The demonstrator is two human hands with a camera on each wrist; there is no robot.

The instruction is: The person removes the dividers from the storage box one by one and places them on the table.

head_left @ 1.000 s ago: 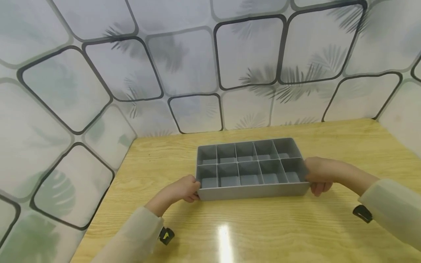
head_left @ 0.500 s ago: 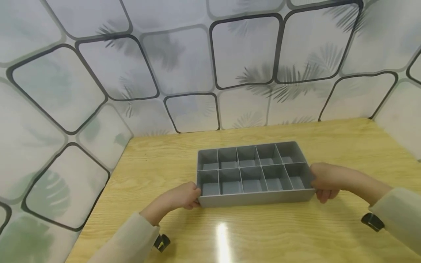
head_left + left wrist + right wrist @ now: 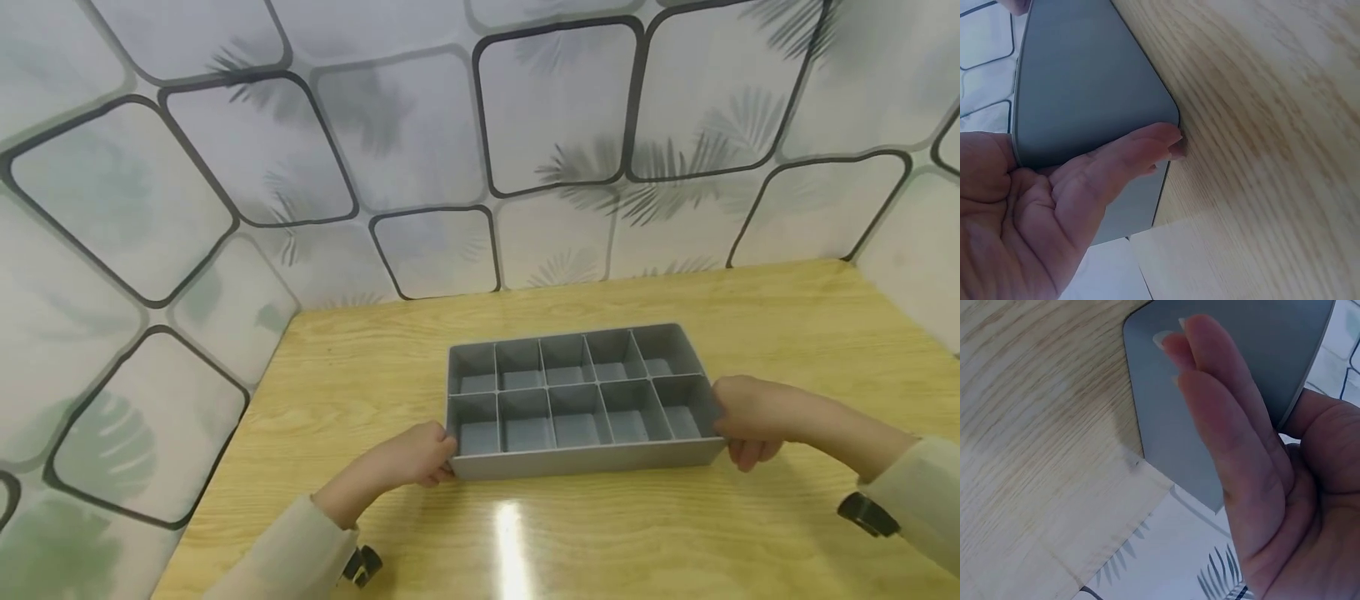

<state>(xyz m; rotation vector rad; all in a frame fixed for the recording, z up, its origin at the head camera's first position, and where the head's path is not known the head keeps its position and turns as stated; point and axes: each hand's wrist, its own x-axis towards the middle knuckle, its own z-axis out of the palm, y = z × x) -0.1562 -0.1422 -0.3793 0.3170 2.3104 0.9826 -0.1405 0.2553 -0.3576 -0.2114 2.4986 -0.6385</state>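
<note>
A grey divided storage box (image 3: 585, 462) with two rows of compartments sits on the wooden table, its compartments bare inside. My left hand (image 3: 416, 457) pinches its near left corner, the thumb at the rim. In the left wrist view, the fingers (image 3: 1110, 172) lie along the outer wall with their tips close to the tabletop. At the near right end, my right hand (image 3: 757, 414) grips the short side, thumb over the rim. The right wrist view shows these fingers (image 3: 1229, 434) against the outside of the box wall (image 3: 1160, 406).
The light wooden table (image 3: 360, 358) runs back to a wall (image 3: 420, 133) patterned with rounded frames and leaves. Another wall (image 3: 97, 367) closes off the left side. Dark straps (image 3: 868, 513) hang beneath both cream sleeves.
Both hands have drawn the box a little toward the person, mostly in the first half second. Their grip on its two ends looks the same.
</note>
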